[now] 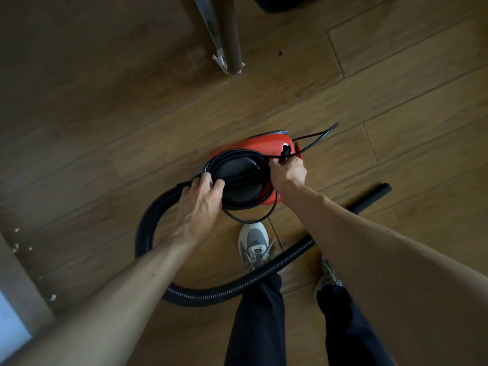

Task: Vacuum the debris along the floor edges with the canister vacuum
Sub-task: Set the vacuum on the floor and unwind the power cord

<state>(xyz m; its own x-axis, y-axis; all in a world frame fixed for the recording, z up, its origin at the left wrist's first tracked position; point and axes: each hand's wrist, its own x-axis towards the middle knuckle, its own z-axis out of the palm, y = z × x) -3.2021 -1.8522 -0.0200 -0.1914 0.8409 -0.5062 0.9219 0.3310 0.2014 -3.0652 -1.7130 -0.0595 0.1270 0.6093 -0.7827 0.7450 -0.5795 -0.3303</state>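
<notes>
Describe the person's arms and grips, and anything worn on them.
Both forearms are bare, with no sleeves in view. The left grip and right grip wear no gloves, and no watch, ring or band shows. Lower down: dark trousers and grey-white sneakers.

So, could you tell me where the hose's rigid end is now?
The rigid end lies on the floor at the head view's right, beyond the right forearm, right of the canister.

left hand (200,202), right hand (289,171), gripping cord (232,152)
</notes>
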